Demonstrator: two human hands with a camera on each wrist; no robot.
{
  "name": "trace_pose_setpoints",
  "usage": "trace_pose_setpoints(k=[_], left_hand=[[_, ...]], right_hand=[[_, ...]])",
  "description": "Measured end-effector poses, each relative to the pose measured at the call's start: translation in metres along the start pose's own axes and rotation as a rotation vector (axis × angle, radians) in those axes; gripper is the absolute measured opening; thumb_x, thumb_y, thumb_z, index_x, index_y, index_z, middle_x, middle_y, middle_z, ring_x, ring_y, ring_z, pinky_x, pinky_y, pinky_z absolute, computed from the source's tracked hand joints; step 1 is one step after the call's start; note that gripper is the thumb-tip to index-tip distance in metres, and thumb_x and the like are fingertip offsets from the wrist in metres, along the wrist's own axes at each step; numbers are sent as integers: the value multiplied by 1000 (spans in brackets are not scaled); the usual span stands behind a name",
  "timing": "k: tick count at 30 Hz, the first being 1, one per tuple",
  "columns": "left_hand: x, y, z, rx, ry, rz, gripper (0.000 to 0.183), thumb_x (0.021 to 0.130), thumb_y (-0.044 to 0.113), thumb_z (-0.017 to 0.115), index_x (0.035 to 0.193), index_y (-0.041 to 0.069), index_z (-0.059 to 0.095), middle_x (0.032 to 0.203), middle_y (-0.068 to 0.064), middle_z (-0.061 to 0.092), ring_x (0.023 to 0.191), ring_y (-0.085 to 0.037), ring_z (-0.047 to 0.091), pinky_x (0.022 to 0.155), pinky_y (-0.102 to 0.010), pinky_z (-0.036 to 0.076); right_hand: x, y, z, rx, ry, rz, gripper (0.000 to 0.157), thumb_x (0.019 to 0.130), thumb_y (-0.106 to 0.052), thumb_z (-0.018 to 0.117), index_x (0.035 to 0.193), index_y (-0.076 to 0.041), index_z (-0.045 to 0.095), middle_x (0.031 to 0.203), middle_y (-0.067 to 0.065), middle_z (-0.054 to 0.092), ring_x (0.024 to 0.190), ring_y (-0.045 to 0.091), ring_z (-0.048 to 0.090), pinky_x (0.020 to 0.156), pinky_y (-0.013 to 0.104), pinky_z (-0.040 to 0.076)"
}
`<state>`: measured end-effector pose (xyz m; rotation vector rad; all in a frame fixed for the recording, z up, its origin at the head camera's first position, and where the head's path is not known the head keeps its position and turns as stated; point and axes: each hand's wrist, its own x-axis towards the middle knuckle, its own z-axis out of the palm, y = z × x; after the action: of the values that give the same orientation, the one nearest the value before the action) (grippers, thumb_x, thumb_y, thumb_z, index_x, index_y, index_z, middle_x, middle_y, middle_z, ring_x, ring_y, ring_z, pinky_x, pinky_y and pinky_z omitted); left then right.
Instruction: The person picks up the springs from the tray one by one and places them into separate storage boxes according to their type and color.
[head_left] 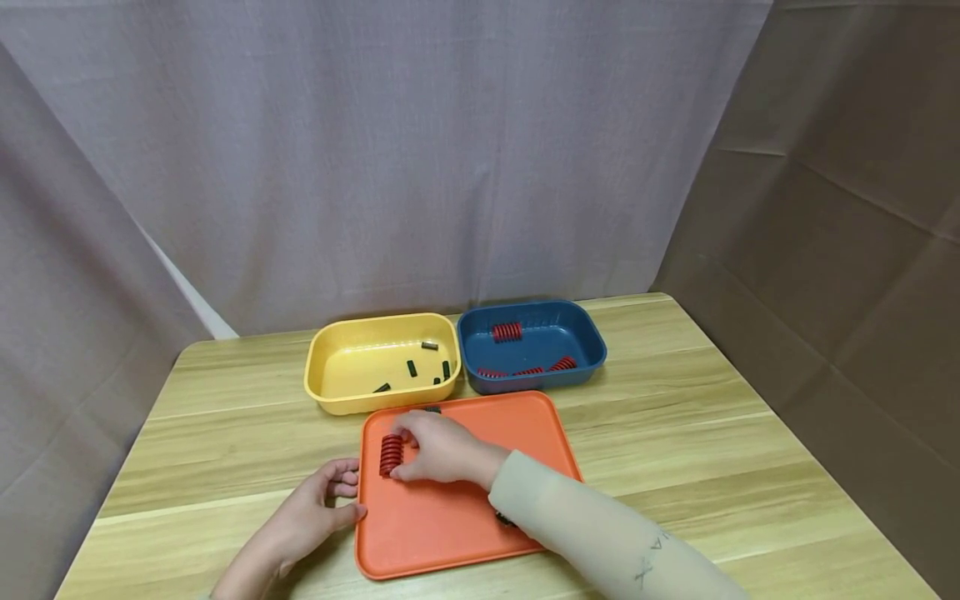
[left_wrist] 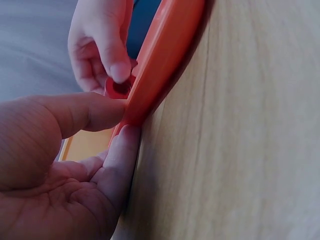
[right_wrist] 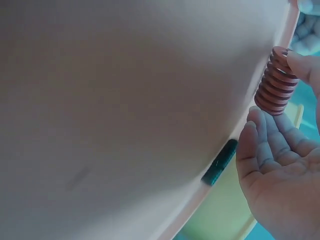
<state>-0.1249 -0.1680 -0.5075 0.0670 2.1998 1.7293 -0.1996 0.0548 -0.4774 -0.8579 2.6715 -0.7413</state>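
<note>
A red coil spring (head_left: 392,455) is pinched end to end between the thumb and fingers of my right hand (head_left: 447,450), over the left part of the orange tray (head_left: 427,533). In the right wrist view the coils of the spring (right_wrist: 277,82) show plainly. My left hand (head_left: 311,508) grips the tray's left rim, thumb on the edge and fingers against its side, as the left wrist view shows. One small dark spring (right_wrist: 220,162) lies by the tray's far edge. Another dark spring (head_left: 505,519) is partly hidden by the right sleeve.
Behind the tray, a yellow bin (head_left: 330,407) holds several small dark springs. A blue bin (head_left: 547,379) beside it holds several red springs. The wooden table (head_left: 720,467) extends on both sides, with a grey curtain (head_left: 390,158) at the back.
</note>
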Motion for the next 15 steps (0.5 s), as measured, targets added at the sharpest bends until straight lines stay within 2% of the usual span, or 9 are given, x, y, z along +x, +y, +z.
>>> trace_pose_setpoints(k=[6,11,15], left_hand=[[0,0,0,5,6,-3,64,78,1,76,134,-2,45,116,-13,51,106,-25,52,81,-26,48],[0,1,0,1,2,0,64,78,1,76,135,-2,45,117,-13,50,106,-25,51,80,-26,48],[-1,1,-1,11,4,-3,64,79,1,76,135,-1,45,117,-13,50,106,-25,51,81,-26,48]], right_hand=[[-14,17,-15,111,52,8,43,77,-35,81,111,-18,61,93,-7,57,85,10,54,74,22,45],[-26,27,-30,134,114,4,45,76,-34,82,111,-14,60,96,-1,60,89,15,57,77,24,46],[-37,34,-44,153,177,9,46,76,-35,82,112,-16,60,99,1,61,93,18,57,79,27,47]])
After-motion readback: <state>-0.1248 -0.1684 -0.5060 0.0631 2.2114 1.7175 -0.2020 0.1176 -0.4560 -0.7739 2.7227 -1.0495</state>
